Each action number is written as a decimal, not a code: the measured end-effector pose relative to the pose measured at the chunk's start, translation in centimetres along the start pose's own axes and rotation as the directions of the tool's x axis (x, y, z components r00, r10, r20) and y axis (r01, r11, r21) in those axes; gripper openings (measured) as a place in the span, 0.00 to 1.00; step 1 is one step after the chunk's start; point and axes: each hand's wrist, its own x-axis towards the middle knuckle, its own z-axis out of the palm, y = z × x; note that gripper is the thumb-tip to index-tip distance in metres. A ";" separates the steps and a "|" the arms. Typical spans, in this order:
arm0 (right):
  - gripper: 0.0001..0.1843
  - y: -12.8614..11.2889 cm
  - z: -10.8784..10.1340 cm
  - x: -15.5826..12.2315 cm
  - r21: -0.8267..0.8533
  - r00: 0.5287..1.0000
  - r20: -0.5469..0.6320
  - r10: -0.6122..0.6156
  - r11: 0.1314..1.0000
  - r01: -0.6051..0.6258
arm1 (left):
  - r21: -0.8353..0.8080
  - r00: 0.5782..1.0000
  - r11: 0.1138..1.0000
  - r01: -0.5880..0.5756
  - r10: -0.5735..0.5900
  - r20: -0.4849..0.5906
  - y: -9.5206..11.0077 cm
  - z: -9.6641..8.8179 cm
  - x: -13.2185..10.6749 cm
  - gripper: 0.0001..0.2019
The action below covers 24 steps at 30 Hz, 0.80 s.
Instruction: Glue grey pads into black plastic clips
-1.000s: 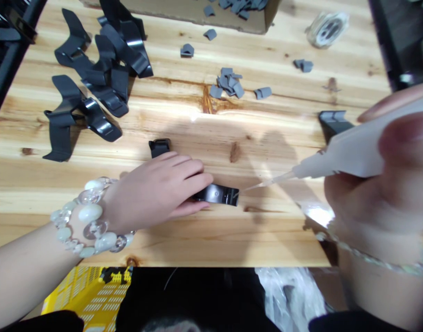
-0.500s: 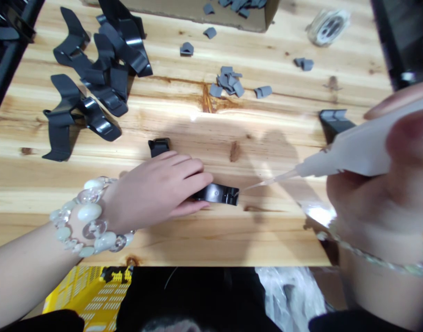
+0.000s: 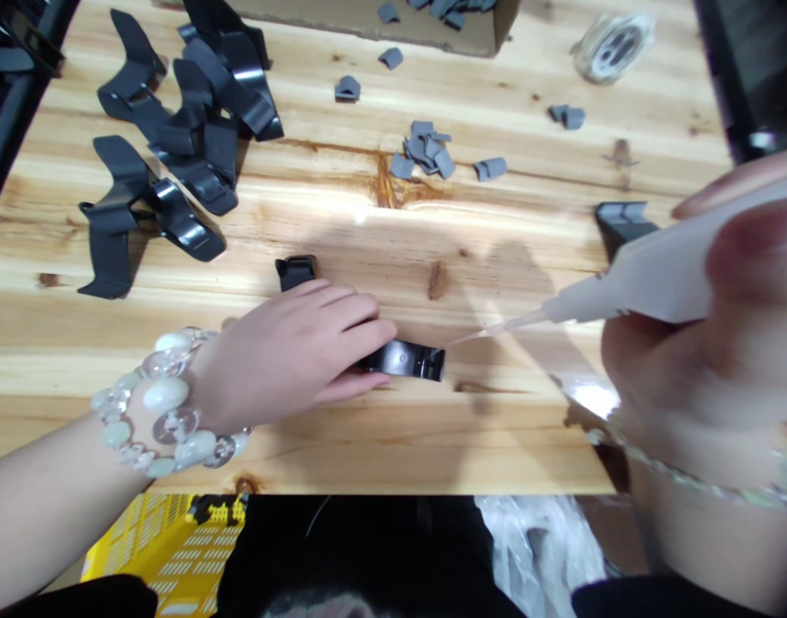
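Two hands work over a pine bench (image 3: pixel 342 463); a cardboard box (image 3: pixel 367 30) stands at its far edge, and a heap of black clips (image 3: pixel 187 129) lies far left.

Right hand (image 3: pixel 708 343): closed round a white glue bottle (image 3: pixel 650 275), held close to the camera at the right; the thin translucent nozzle (image 3: pixel 496 329) slants down and left, its tip at or just touching the open end of the work piece.

Left hand (image 3: pixel 290 352): laid over one black plastic clip (image 3: pixel 406 359) near the front middle of the bench, fingers on top and thumb along the near side, pinning it to the wood; only the right end shows.

Loose grey pads (image 3: pixel 425 150) lie scattered mid-bench, well apart from both hands.

Handling, judged from appearance: the clip looks light, stiff and glossy, so it is likely to slide under a sideways push; hold it by the long flat body, clear of the end at the nozzle. The bottle appears soft-walled; grip it at mid-body and squeeze lightly. The nozzle looks slender and easily bent; avoid pressing it hard against the clip.
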 end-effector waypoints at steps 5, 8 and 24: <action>0.12 -0.7 -0.5 -0.7 -0.115 0.996 0.081 0.047 0.993 -0.037 | 0.000 1.000 1.000 -0.006 0.006 -0.002 -0.1 0.0 0.1 0.15; 0.13 -0.9 -0.5 -0.7 -0.133 0.995 0.093 0.029 0.991 -0.016 | 0.006 1.000 1.000 -0.008 0.008 -0.008 0.0 0.1 0.1 0.15; 0.09 -1.5 -1.2 -0.7 -0.182 0.982 0.130 0.134 0.977 -0.110 | 0.016 1.000 1.000 0.004 -0.005 0.014 0.0 0.0 0.0 0.16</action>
